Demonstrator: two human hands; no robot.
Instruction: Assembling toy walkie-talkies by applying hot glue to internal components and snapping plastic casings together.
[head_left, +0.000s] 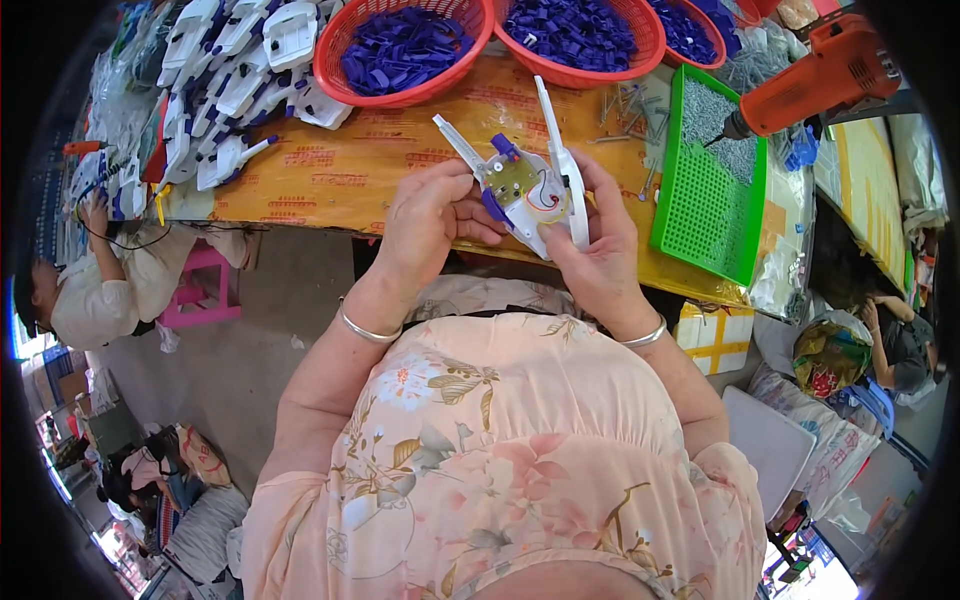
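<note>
Opened white-and-purple plastic housing (525, 212) held between two hands.
Head view: left hand (432, 215), fingers half curled, grips the housing's left side; right hand (606, 255) clasps its lower right, thumb in front; circuit board (512, 181) and wires (552, 197) exposed; all above the tape-covered table's (330, 165) near edge, left of a green perforated tray (703, 205).

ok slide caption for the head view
Left hand and right hand hold an open white-and-purple plastic housing, wires exposed, near red baskets of purple parts.
</note>
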